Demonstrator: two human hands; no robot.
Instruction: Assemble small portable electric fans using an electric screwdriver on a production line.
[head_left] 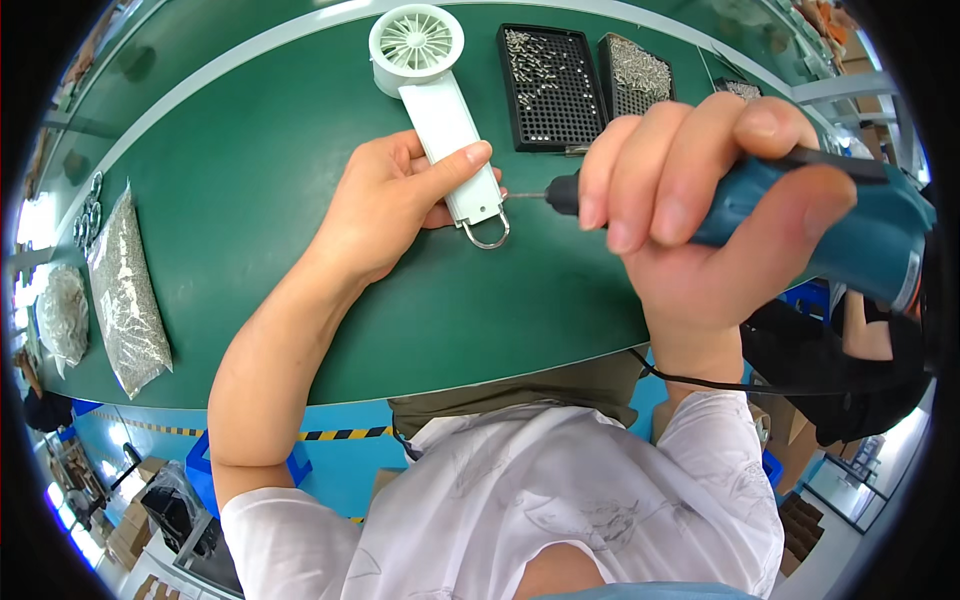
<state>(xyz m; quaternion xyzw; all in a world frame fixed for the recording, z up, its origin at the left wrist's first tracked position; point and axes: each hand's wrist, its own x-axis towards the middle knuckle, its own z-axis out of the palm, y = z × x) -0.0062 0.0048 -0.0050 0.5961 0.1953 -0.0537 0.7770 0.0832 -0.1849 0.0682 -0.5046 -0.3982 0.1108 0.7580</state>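
Note:
My left hand [395, 195] grips a pale mint handheld fan [440, 120], its thumb across the flat handle. The fan's round slatted head points away from me, and a metal ring [488, 236] hangs at the near end of the handle. Wrapped around a teal electric screwdriver [760, 205], my right hand [690, 190] holds the tool level, its bit pointing left. The bit's tip is at the side of the handle near the ring end; I cannot tell whether it sits in a screw there.
A black perforated tray [555, 115] with scattered small screws stands at the far side, beside another heaped tray [640, 75]. A clear bag of small metal parts [128, 295] lies at left, near metal rings [90, 212]. A black cord [730, 384] trails by my right wrist.

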